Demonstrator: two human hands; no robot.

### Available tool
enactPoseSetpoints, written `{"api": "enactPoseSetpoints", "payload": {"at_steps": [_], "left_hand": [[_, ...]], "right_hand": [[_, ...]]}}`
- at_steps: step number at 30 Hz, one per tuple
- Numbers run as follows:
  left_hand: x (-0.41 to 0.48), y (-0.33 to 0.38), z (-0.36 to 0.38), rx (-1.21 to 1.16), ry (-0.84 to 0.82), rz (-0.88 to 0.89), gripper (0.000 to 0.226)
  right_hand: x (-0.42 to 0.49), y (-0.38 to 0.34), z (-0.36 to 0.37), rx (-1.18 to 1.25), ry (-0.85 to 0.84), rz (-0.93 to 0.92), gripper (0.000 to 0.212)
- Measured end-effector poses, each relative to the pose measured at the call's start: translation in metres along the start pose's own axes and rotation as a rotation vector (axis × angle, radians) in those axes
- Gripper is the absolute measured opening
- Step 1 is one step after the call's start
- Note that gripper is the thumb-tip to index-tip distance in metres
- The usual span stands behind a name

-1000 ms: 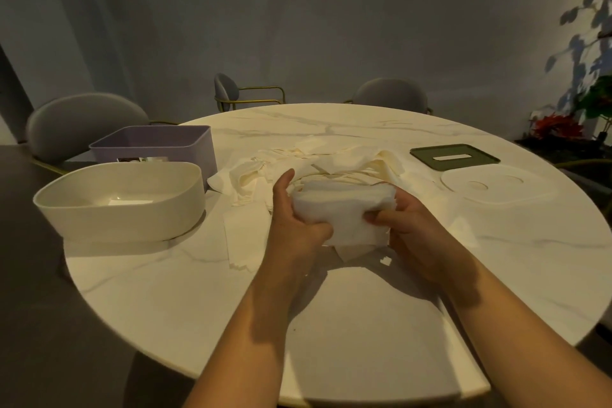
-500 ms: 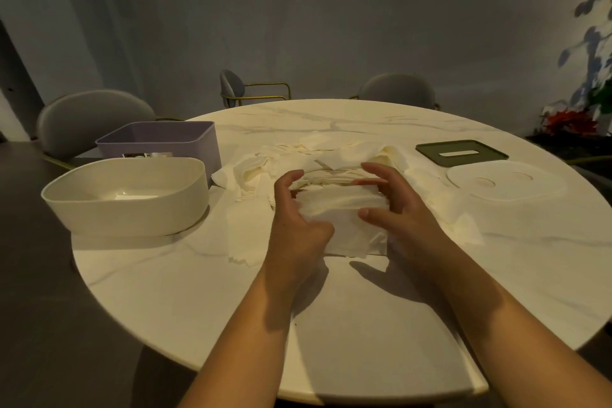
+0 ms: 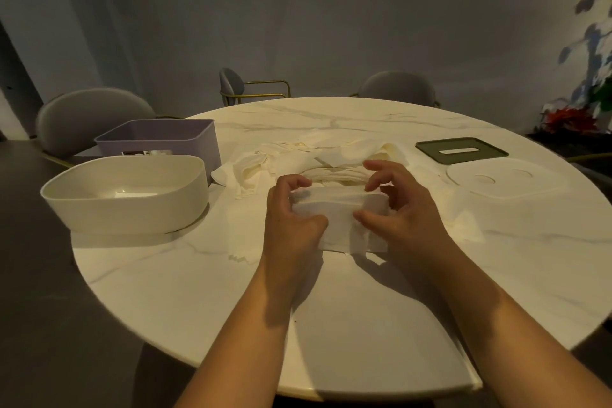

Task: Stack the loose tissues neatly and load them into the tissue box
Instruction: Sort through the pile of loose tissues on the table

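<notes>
A folded stack of white tissues (image 3: 344, 209) sits at the middle of the round marble table (image 3: 364, 325). My left hand (image 3: 291, 222) grips its left end, thumb in front and fingers curled over the top. My right hand (image 3: 404, 209) holds the right end, thumb against the front face, fingers arched above. Behind the stack lies a loose pile of cream tissues (image 3: 318, 156). A white tissue box (image 3: 126, 192) stands open at the left, with a purple box (image 3: 159, 139) behind it.
A white lid (image 3: 503, 179) and a dark green lid (image 3: 460, 149) with a slot lie at the right of the table. Grey chairs (image 3: 89, 116) stand around the far side. Red flowers (image 3: 569, 119) sit at the far right.
My right hand's fingers lifted off the stack's right end and now arch over its top. The left hand kept its grip. The stack stayed roughly in place.
</notes>
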State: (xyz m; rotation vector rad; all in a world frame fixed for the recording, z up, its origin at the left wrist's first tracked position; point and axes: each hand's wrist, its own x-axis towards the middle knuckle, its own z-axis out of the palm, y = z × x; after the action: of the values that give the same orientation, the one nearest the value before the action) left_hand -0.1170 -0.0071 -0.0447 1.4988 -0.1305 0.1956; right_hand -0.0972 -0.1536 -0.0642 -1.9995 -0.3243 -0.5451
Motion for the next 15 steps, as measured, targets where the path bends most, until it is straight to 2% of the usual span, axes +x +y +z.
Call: {"api": "enactPoseSetpoints", "payload": {"at_steps": [6, 15], "left_hand": [[0.0003, -0.002, 0.0018, 0.043, -0.008, -0.014, 0.048], [0.0034, -0.0086, -0.0003, 0.148, 0.087, 0.037, 0.041]], "right_hand": [[0.0001, 0.0026, -0.0005, -0.125, -0.058, -0.022, 0.029], [0.0028, 0.0021, -0.0007, -0.173, -0.016, 0.061, 0.024]]}}
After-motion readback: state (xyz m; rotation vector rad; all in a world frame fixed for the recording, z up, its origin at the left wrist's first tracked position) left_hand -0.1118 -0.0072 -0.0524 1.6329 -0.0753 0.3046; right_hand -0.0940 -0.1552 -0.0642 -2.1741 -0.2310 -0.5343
